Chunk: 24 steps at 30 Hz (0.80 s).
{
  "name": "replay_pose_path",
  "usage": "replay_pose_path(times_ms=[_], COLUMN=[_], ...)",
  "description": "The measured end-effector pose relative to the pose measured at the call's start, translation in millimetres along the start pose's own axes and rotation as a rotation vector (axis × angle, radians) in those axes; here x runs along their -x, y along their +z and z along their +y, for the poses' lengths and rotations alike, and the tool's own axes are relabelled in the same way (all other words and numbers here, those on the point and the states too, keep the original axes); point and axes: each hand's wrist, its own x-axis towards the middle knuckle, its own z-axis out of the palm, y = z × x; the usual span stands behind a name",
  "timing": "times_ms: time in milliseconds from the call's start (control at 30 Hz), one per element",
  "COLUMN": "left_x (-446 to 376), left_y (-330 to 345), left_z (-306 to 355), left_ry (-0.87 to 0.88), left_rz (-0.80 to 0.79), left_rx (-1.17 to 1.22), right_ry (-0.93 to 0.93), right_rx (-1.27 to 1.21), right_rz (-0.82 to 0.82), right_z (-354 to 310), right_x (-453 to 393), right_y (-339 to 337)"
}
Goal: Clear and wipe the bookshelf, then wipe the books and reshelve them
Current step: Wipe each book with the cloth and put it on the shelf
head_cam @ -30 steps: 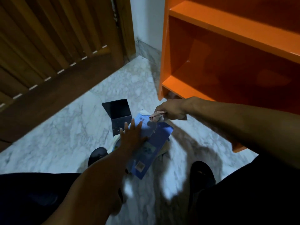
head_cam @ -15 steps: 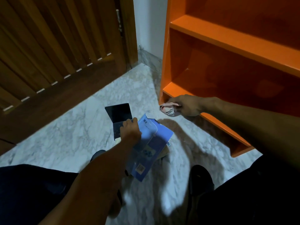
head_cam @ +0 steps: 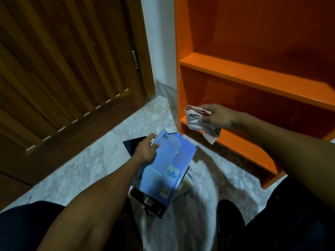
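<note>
While the wooden slatted door point(head_cam: 68, 73) fills the left side, a pale marble floor point(head_cam: 87, 167) spreads out below it, with a strip of white wall point(head_cam: 159, 42) between the door frame and the furniture. On the floor near the middle lies a loose pile of books: a dark book point(head_cam: 133, 144) at the far left of the pile, partly under the left hand point(head_cam: 146, 151), and a blue book point(head_cam: 170, 165) on top, its near end overlapping a black-edged cover point(head_cam: 148, 200).

That left hand reaches forward from the lower left, its fingers curled over the far left edge of the blue book and its thumb on the cover, so it grips the book. One second back the same hand lay flat with spread fingers on the cover; now the book's far end is tilted up off the pile.

To the right, the right hand point(head_cam: 216, 115) is extended level from the right edge, fingers closed round a crumpled pale cloth point(head_cam: 196, 119) whose tail hangs down. It is held in front of the left end of the lowest shelf of the orange bookshelf point(head_cam: 253, 82). A second ago this hand was low, right at the book's top corner; it has since risen and pulled away toward the shelf.

All visible compartments of the bookshelf hold nothing. Two dark shoes point(head_cam: 230, 214) and dark trouser legs fill the bottom corners.
</note>
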Motion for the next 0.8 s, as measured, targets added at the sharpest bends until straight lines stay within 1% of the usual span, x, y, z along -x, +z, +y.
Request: replay_pose_path(times_ms=[67,167,200,267,300,367,433,500,600,667,800], left_x=[-1.3,1.1,0.9,1.9,3.3,7.5,12.6,16.1,19.9,19.9,14.4], left_y=[-20.9,-50.5,-60.6,-80.8,-89.7,-102.7,-108.5,-109.6,-106.7,-106.8,-111.2], left_z=[13.3,43.8,53.0,72.9,83.2,105.4,126.3,140.4,150.7,152.3,144.9], left_ry=[0.065,0.073,0.077,0.094,0.093,0.09,0.09,0.102,0.143,0.146,0.101], left_rz=[0.031,0.094,0.119,0.162,0.177,0.176,0.147,0.101,0.12,0.165,0.234], left_rx=[0.079,0.274,0.326,0.417,0.458,0.534,0.628,0.699,0.755,0.763,0.81], right_ry=[0.0,-0.107,-0.149,-0.234,-0.28,-0.375,-0.44,-0.445,-0.497,-0.548,-0.709], right_rx=[-0.114,-0.279,-0.279,-0.183,-0.132,-0.059,0.038,0.194,0.376,0.464,0.559], right_rz=[0.097,0.325,0.416,0.595,0.659,0.721,0.741,0.745,0.702,0.625,0.405], right_z=[-1.1,-6.3,-10.8,-22.8,-29.3,-42.4,-50.4,-54.4,-57.9,-53.3,-41.2], right_x=[-1.4,-5.1,-5.3,-4.6,-3.4,-1.4,-3.0,-5.6,-2.4,0.4,5.1], right_y=[0.5,1.0,-0.2,-4.7,-7.0,-10.6,-14.8,-17.5,-11.7,-2.4,20.9])
